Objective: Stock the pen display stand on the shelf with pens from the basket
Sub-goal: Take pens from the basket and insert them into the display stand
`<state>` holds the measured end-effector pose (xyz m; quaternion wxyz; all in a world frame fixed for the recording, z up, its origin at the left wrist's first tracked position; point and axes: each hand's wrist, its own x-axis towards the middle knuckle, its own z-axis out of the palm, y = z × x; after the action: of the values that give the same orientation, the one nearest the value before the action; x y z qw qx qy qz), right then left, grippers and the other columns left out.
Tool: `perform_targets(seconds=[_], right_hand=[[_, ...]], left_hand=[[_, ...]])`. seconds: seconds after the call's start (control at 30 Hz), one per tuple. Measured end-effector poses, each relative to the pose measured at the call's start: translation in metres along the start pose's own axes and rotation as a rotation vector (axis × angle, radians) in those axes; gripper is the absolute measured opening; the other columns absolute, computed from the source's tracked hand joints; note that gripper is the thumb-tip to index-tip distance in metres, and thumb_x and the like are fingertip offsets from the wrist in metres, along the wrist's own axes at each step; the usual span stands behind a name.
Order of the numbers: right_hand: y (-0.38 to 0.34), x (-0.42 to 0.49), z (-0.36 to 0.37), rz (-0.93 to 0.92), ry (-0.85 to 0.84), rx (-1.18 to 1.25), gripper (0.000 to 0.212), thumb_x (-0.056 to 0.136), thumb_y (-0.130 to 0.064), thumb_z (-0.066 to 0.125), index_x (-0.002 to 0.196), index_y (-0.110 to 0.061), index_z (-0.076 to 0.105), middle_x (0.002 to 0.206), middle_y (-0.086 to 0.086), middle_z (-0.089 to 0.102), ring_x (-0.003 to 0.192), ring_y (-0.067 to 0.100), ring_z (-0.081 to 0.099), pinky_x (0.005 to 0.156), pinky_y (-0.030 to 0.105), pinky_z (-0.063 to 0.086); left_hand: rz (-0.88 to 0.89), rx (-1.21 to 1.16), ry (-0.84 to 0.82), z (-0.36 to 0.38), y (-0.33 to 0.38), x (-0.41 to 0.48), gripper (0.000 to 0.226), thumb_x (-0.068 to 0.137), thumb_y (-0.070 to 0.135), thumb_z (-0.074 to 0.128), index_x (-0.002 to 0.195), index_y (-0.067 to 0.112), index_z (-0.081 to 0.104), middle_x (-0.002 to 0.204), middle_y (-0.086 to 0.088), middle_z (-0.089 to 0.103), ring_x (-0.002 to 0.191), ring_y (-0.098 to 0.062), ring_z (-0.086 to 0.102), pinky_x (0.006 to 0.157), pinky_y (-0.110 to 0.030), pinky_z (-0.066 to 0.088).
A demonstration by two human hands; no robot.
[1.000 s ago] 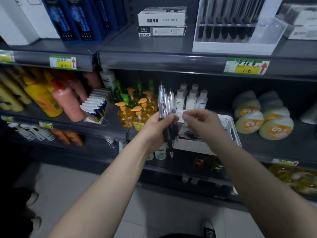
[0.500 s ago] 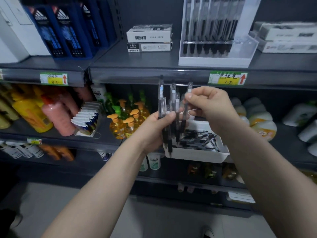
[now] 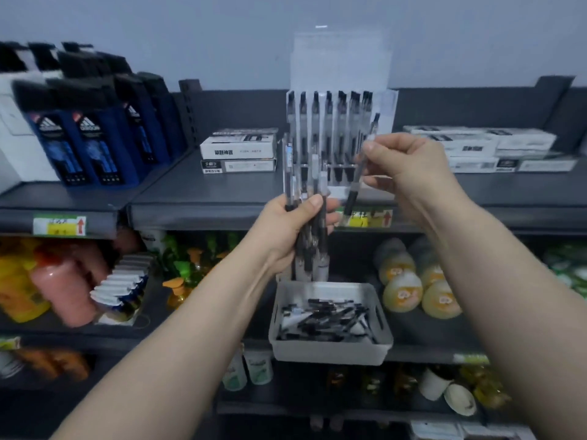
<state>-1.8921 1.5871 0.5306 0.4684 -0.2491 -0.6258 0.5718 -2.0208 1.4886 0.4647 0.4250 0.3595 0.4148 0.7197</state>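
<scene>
My left hand [image 3: 290,230] grips a bundle of pens [image 3: 309,192] upright, below and in front of the white pen display stand [image 3: 341,84] on the upper shelf. Several black pens stand in the stand's slots. My right hand [image 3: 406,168] pinches a single pen [image 3: 360,166], tilted, just right of the bundle and in front of the stand's right side. The grey basket [image 3: 330,352] sits on the lower shelf beneath my hands, with several pens lying loose inside.
Boxes [image 3: 238,150] lie left of the stand and more boxes [image 3: 486,150] to its right. Blue packs [image 3: 95,144] fill the upper shelf's left. Soap bottles [image 3: 63,290] and round yellow packs [image 3: 419,290] flank the basket.
Both hands rose from basket level to the upper shelf. My right hand drew one pen away from the bundle. The view tilted upward, bringing the whole stand into sight.
</scene>
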Motion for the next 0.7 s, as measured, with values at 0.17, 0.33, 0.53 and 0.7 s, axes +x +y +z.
perform_targets(seconds=[0.17, 0.33, 0.53, 0.7], right_hand=[[-0.030, 0.043, -0.019, -0.072, 0.048, -0.033, 0.004, 0.084, -0.009, 0.069, 0.083, -0.009, 0.066, 0.064, 0.002, 0.069, 0.053, 0.011, 0.061, 0.051, 0.020, 0.052], [-0.038, 0.066, -0.030, -0.104, 0.045, -0.054, 0.006, 0.084, -0.011, 0.070, 0.081, -0.010, 0.065, 0.067, 0.003, 0.069, 0.053, 0.010, 0.061, 0.054, 0.020, 0.053], [-0.041, 0.086, -0.042, -0.164, 0.050, -0.067, 0.005, 0.084, -0.011, 0.069, 0.080, -0.010, 0.066, 0.064, 0.000, 0.068, 0.056, 0.012, 0.060, 0.055, 0.022, 0.054], [-0.035, 0.099, -0.050, -0.180, 0.069, -0.077, 0.006, 0.085, -0.012, 0.069, 0.087, -0.007, 0.067, 0.073, 0.004, 0.068, 0.064, 0.014, 0.063, 0.062, 0.024, 0.055]], left_hand=[[0.036, 0.020, 0.003, 0.025, 0.021, 0.032, 0.013, 0.095, 0.007, 0.049, 0.094, 0.001, 0.061, 0.081, -0.004, 0.073, 0.072, -0.015, 0.070, 0.068, -0.027, 0.059], [0.048, 0.009, -0.005, 0.044, 0.028, 0.051, 0.011, 0.093, 0.006, 0.053, 0.098, 0.001, 0.062, 0.085, -0.006, 0.074, 0.077, -0.016, 0.071, 0.068, -0.028, 0.058], [0.070, 0.007, -0.012, 0.058, 0.030, 0.064, 0.011, 0.092, 0.006, 0.054, 0.096, 0.001, 0.063, 0.086, -0.005, 0.074, 0.077, -0.016, 0.071, 0.070, -0.026, 0.058], [0.068, 0.011, -0.014, 0.062, 0.024, 0.071, 0.014, 0.094, 0.008, 0.051, 0.095, 0.002, 0.064, 0.086, -0.004, 0.074, 0.078, -0.015, 0.071, 0.070, -0.026, 0.058]])
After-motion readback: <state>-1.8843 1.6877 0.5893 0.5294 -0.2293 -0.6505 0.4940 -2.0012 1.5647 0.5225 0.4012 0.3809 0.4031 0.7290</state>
